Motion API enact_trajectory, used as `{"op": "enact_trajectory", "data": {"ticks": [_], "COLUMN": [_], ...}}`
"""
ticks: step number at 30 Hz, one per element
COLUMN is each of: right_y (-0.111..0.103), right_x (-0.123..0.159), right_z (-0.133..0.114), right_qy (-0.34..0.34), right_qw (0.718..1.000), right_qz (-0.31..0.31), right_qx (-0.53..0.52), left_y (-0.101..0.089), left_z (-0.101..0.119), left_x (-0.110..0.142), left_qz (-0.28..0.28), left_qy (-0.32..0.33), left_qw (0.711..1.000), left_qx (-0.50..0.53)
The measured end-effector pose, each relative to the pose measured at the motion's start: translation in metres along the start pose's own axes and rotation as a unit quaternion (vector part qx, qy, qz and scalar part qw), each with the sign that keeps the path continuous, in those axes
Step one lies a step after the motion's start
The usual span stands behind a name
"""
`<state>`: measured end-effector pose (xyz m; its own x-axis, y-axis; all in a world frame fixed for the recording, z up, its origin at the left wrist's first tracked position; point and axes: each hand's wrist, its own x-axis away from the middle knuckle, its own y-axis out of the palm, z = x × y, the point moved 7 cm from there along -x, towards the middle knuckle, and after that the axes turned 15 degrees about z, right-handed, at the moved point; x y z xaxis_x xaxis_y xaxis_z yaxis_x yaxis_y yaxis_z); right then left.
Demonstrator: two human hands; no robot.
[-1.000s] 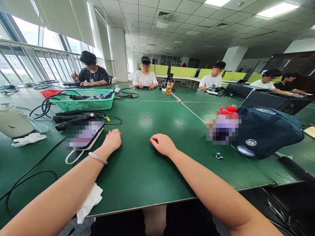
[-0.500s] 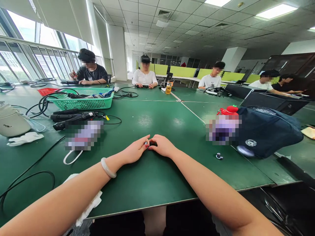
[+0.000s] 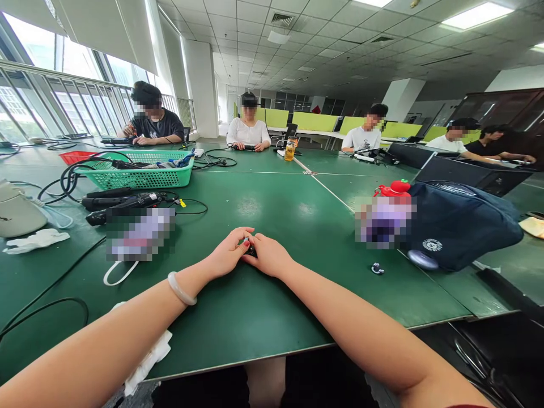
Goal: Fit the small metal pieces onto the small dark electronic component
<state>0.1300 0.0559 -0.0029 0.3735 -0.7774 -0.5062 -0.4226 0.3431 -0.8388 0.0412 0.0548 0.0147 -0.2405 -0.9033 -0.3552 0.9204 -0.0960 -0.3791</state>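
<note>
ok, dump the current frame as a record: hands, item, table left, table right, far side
left hand: bangle on wrist, fingers at a small dark item
right hand: curled around that item
item ID: cannot tell, mostly covered by fingers
table left: green basket, tissue
table right: dark blue bag
far side: amber drink, seated people

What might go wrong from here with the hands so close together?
The small dark object is mostly hidden between the left hand and right hand, so a slip might be hard to spot. The white tissue by the left forearm lies at the edge of the table; the arm could brush it off.
</note>
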Motion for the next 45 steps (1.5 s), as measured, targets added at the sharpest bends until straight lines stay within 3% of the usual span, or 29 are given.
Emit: {"op": "enact_trajectory", "data": {"ticks": [5, 11, 19, 22, 30, 37, 41, 45], "right_y": [0.005, 0.003, -0.008, -0.011, -0.017, -0.012, -0.009, -0.011], "right_x": [-0.007, -0.007, -0.002, -0.001, 0.000, 0.000, 0.001, 0.000], "right_z": [0.004, 0.011, 0.020, 0.026, 0.030, 0.034, 0.037, 0.033], "right_qy": [-0.004, 0.012, 0.029, 0.054, 0.131, 0.170, 0.186, 0.201], "right_qw": [1.000, 0.999, 0.990, 0.982, 0.958, 0.932, 0.918, 0.895], "right_qz": [-0.024, -0.031, -0.012, -0.007, -0.016, -0.006, -0.001, -0.003], "right_qx": [0.007, -0.025, -0.139, -0.183, -0.255, -0.319, -0.351, -0.397], "left_y": [-0.003, -0.017, -0.018, -0.018, -0.018, -0.013, -0.011, -0.012], "left_z": [-0.005, -0.010, -0.025, -0.027, -0.024, -0.026, -0.019, -0.011], "left_x": [-0.003, -0.005, -0.004, -0.004, -0.005, -0.002, -0.001, -0.001], "left_qz": [0.017, 0.060, 0.053, 0.049, 0.046, 0.022, 0.014, 0.014], "left_qy": [0.001, -0.006, -0.076, -0.087, -0.036, -0.054, -0.064, -0.032], "left_qw": [1.000, 0.987, 0.993, 0.992, 0.991, 0.993, 0.993, 0.988], "left_qx": [-0.023, -0.152, -0.080, -0.078, -0.119, -0.104, -0.101, -0.148]}}
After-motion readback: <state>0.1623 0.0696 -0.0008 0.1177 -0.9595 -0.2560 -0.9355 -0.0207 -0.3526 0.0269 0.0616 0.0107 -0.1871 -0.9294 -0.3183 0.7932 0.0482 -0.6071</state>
